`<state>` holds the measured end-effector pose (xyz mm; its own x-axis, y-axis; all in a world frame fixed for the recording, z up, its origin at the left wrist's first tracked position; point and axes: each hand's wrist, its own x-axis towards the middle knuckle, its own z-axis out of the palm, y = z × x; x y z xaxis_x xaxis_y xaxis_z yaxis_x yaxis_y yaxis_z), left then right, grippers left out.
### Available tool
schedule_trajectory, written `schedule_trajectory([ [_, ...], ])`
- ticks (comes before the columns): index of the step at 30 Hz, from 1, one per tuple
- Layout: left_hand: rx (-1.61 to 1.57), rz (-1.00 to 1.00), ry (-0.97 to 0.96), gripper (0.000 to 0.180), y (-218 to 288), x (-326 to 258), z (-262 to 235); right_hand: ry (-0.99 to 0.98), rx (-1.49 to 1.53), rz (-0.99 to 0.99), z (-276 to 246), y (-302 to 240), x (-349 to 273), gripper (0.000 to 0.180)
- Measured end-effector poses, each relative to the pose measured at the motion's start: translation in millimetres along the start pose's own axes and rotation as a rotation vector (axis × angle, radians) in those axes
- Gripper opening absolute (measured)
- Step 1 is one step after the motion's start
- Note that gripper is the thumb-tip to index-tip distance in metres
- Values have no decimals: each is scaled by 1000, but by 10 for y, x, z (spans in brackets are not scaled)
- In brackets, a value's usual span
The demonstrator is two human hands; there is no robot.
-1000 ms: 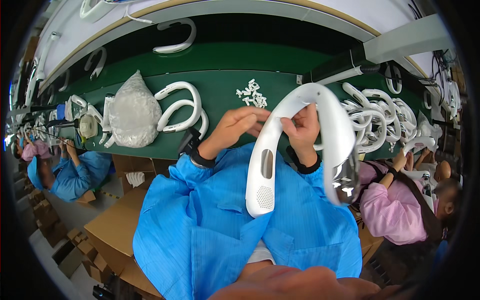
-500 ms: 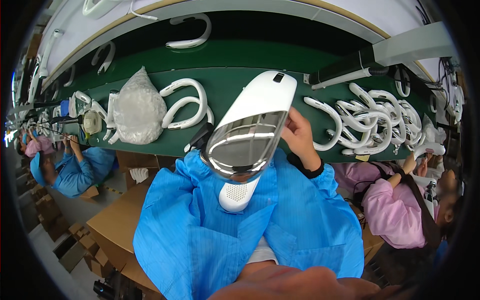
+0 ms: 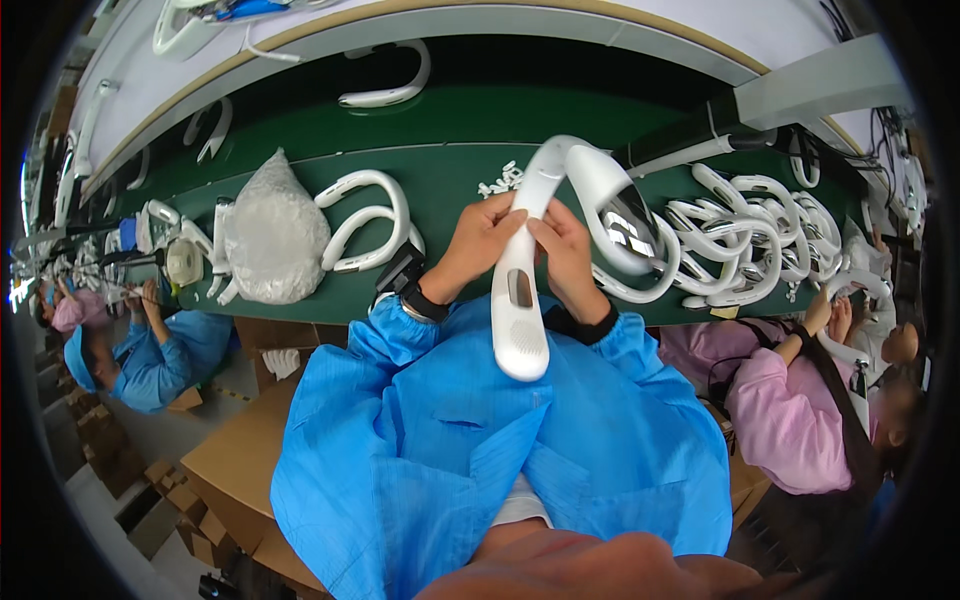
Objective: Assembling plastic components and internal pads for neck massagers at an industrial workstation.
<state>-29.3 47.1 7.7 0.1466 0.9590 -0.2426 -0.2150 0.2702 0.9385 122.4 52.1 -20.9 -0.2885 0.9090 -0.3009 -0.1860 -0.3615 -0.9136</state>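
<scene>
I hold a white curved neck fan (image 3: 521,335) over the near side of the bench, with one arm pointing toward me and the other curling off to the right. My left hand (image 3: 472,243) grips the near arm from the left, its thumb on the upper face. From the other side my right hand (image 3: 567,255) closes on the same arm, thumb beside the left thumb. A small dark window and a patch of tiny holes show on this arm. The far arm has a shiny, mirror-like panel (image 3: 628,225). Small white pieces (image 3: 502,179) lie just beyond my left hand.
A heap of similar neck fans (image 3: 745,240) lies to the right. Two more (image 3: 372,215) rest at left beside a full clear plastic bag (image 3: 275,235). A metal post (image 3: 820,85) crosses the upper right. Co-workers sit on both sides, one in pink (image 3: 795,420).
The neck fan has been turned and lowered away from my head, so its near arm now faces up. Both hands are now visible on it, and the small white pieces are uncovered.
</scene>
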Motion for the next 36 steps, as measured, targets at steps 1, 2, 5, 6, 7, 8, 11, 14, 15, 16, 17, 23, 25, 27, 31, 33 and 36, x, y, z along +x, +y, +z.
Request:
schedule_trajectory([
  [1, -25, -46, -17, 26, -88, 102, -56, 22, 90, 90, -8, 54, 133, 34],
  [2, -27, -37, -30, 26, -236, 220, -88, -39, 152, 95, -5, 61, 230, 33],
  [5, 33, 0, 128, 27, -687, 548, -263, -38, 135, 238, 5, 182, 480, 32],
  [6, 36, 8, 136, 27, -743, 629, -309, -38, 191, 265, -76, 365, 618, 33],
  [7, 251, 16, 136, 29, -780, 700, -374, -46, 252, 285, -128, 476, 735, 34],
  [8, 469, 23, 139, 31, -771, 789, -469, -58, 315, 304, -184, 562, 871, 36],
  [11, 1081, 12, 114, 36, -585, 1046, -895, 225, 505, 199, -437, 746, 1461, 26],
  [14, 1510, -136, 302, 47, -236, 1301, -1321, 623, 297, 140, -994, 572, 2273, 22],
  [15, 1608, -55, 345, 39, -246, 1431, -1560, 810, 179, 21, -1152, 515, 2480, 22],
  [16, 1705, 28, 381, 31, -302, 1569, -1791, 1001, 89, -107, -1380, 556, 2729, 24],
  [17, 1758, 80, 426, 33, -361, 1685, -2007, 1049, -41, -103, -1571, 517, 2907, 27],
  [23, 1731, -67, 171, 41, -605, 2333, -2495, 1162, 106, -328, -1912, 424, 2998, 19],
  [25, 1572, 28, 221, 37, -1083, 2424, -2801, 1086, -135, -59, -1742, 506, 2989, 13],
  [27, 1411, 125, 272, 34, -1281, 2483, -2865, 578, -827, -366, -1455, 948, 2716, 9],
  [31, 1411, 224, 193, 33, -950, 2288, -2165, -120, -1204, -386, -416, 680, 1791, 26],
  [33, 1531, 249, 152, 34, -761, 2254, -2038, -201, -1270, -410, -379, 833, 1803, 25],
  [36, 1261, 402, 245, 33, -637, 2320, -2141, -280, -1364, -512, -425, 970, 1871, 15],
])
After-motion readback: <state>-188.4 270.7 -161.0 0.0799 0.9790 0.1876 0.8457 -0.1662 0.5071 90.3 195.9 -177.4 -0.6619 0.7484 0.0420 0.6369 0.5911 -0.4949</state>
